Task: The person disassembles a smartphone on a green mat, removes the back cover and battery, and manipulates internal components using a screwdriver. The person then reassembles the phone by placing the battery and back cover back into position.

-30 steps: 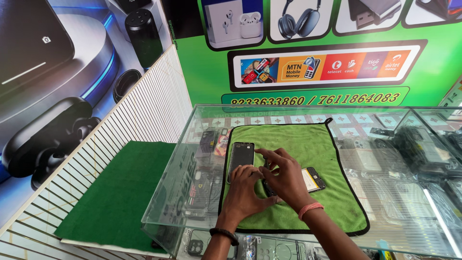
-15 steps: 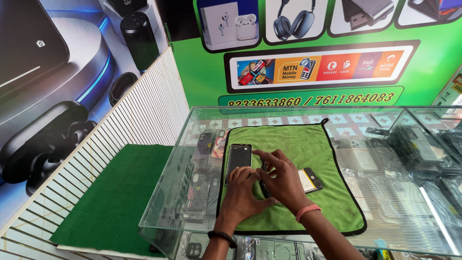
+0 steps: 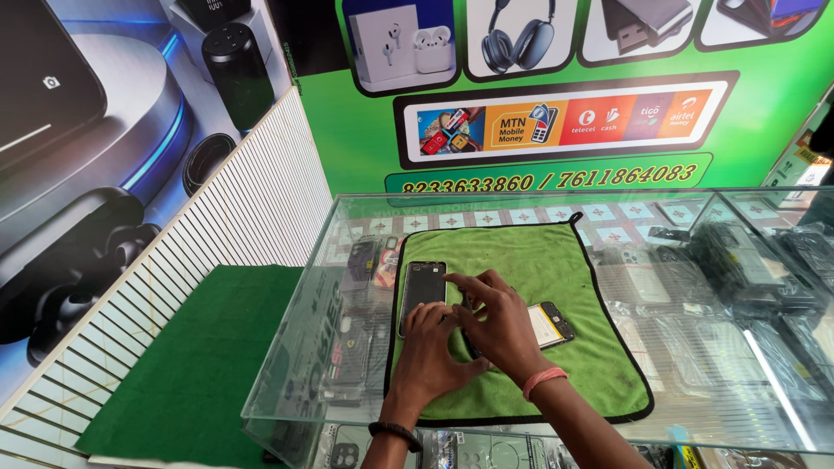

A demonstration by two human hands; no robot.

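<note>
Head view. You had both hands at the centre of the green microfibre cloth with black stitched edging (image 3: 556, 287), which lay flat on the glass display counter (image 3: 738, 408).

Your left hand (image 3: 430, 347) rested palm-down at about 7 o'clock from the cloth's centre. Its fingers lay close together and slightly curled, their tips just beside the lower right corner of the dark rectangular phone panel with a pale metallic rim (image 3: 422, 291).

Your right hand (image 3: 499, 326) overlapped the left from the 5 o'clock side. Its fingers were bent, with the index fingertip touching the panel's right edge near the top. Whether anything small was pinched between your hands could not be told; they hid that spot.

The panel lay flat on the cloth's left part, its long axis running 12 to 6 o'clock and its top end toward the far wall.

A second phone body with an exposed yellow battery (image 3: 549, 323) lay at 3 o'clock from your right hand, just beside it and tilted.

Judgement on progress: the handset was already apart, in at least two pieces. The work was at a middle stage, and nothing visible showed the pieces joined.
</note>
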